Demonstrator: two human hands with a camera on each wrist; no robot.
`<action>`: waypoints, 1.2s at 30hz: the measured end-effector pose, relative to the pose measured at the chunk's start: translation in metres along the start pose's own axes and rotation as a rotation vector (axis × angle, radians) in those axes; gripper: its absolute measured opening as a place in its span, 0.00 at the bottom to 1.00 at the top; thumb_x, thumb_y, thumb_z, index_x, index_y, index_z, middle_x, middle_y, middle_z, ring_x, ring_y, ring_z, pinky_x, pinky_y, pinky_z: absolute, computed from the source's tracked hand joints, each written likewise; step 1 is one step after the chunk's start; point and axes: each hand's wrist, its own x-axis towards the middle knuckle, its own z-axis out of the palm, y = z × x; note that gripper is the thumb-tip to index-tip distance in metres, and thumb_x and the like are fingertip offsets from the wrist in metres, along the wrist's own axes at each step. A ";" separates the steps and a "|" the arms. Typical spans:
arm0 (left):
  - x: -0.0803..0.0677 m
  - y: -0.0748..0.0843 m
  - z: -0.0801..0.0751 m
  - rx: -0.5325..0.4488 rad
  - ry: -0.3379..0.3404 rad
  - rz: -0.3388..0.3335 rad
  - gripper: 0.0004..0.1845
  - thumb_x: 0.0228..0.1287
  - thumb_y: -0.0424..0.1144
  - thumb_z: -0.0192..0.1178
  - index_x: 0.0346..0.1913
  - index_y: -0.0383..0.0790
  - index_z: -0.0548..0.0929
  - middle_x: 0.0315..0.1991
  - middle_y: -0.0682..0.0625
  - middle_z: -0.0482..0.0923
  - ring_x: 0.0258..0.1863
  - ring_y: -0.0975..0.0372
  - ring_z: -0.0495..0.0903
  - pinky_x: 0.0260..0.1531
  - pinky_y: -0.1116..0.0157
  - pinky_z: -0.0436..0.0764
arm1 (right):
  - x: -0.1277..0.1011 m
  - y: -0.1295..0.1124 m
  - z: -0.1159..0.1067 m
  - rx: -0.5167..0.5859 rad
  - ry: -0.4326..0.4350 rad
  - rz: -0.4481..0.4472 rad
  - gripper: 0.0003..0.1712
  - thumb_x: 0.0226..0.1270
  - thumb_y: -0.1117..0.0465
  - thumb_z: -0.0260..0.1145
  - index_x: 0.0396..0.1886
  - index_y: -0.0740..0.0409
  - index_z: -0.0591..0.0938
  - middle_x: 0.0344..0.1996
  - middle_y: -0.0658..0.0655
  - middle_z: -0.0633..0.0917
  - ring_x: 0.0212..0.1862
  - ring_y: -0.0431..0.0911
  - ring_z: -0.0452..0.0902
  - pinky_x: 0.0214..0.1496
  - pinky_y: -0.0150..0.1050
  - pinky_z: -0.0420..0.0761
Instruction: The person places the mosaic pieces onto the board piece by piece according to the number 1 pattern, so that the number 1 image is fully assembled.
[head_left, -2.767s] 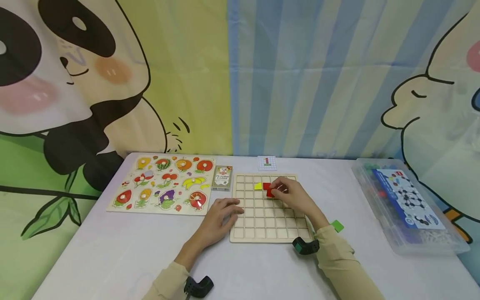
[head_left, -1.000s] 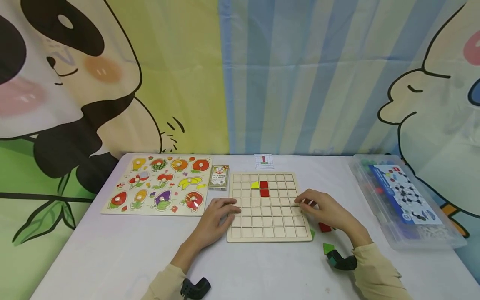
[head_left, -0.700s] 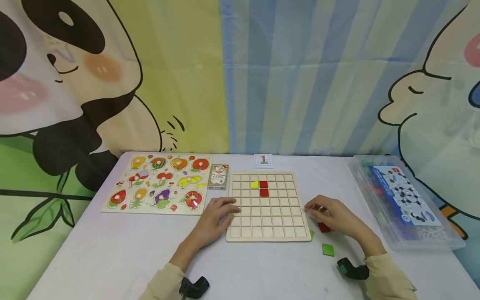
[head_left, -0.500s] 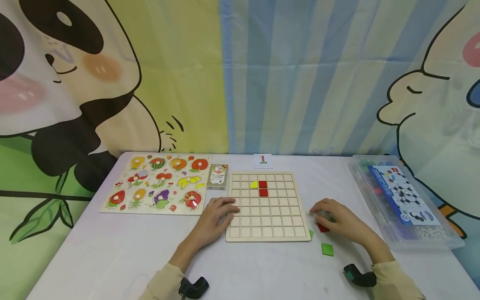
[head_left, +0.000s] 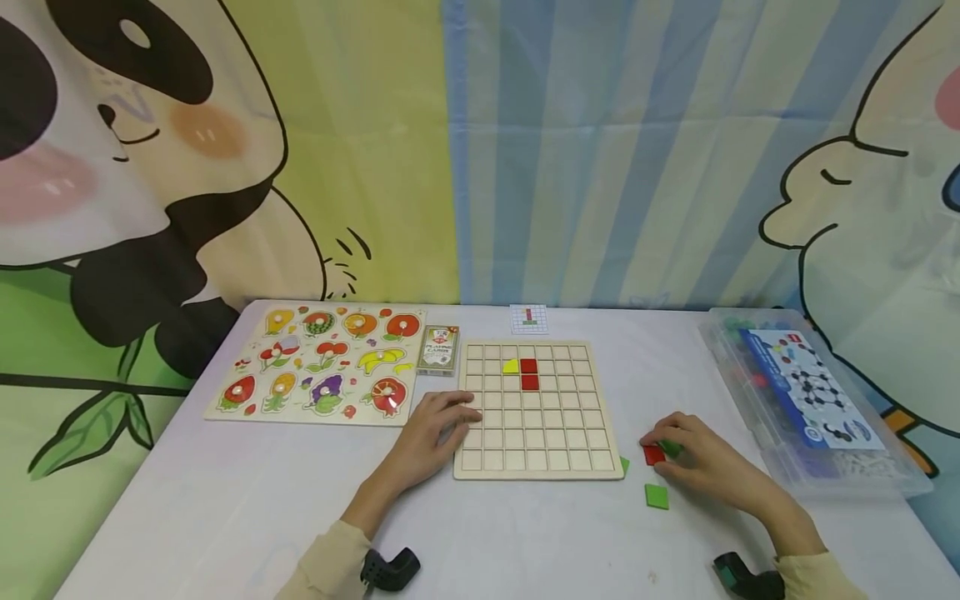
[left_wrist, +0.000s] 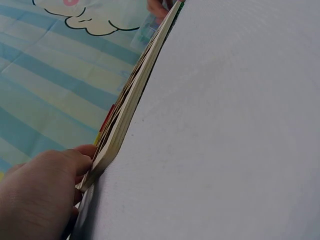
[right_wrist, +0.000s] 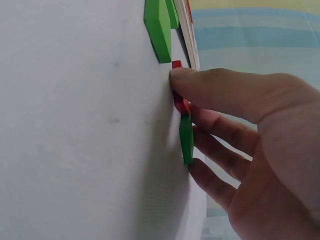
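Red tile half hidden beneath right hand fingers.

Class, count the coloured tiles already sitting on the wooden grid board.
3: a yellow tile in the second row, a red tile touching its right side, and another red tile directly below that.

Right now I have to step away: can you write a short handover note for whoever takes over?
Left hand rests with relaxed fingers on the left edge of the wooden grid board.
Right hand is on the table right of the board, fingers pinching a red tile with a green tile beside it.
Done: a yellow piece and two red squares sit in the board's upper rows.
Left: the pinched red tile, the green tile beside it and a loose green square are off the board. Pattern card lies behind the board.
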 end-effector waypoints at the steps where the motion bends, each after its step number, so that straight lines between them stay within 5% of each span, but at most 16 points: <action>1: 0.000 0.000 0.000 -0.006 -0.004 -0.003 0.13 0.63 0.37 0.59 0.47 0.56 0.83 0.60 0.55 0.74 0.59 0.61 0.67 0.56 0.54 0.70 | 0.000 0.000 0.001 -0.002 0.009 -0.005 0.20 0.49 0.63 0.74 0.43 0.42 0.82 0.42 0.42 0.77 0.45 0.35 0.69 0.45 0.36 0.76; 17: -0.001 0.001 0.001 0.030 -0.015 0.050 0.14 0.61 0.42 0.62 0.51 0.55 0.82 0.62 0.54 0.72 0.60 0.59 0.68 0.55 0.52 0.69 | 0.017 -0.005 0.003 -0.017 0.110 -0.032 0.20 0.54 0.61 0.72 0.48 0.49 0.81 0.41 0.42 0.78 0.44 0.37 0.72 0.46 0.37 0.75; 36: -0.002 0.001 0.001 0.114 -0.062 0.069 0.25 0.54 0.61 0.64 0.54 0.59 0.80 0.65 0.56 0.69 0.61 0.59 0.66 0.55 0.53 0.68 | 0.072 -0.037 0.019 0.138 0.058 -0.064 0.18 0.58 0.58 0.70 0.49 0.54 0.81 0.43 0.46 0.80 0.46 0.41 0.74 0.48 0.42 0.76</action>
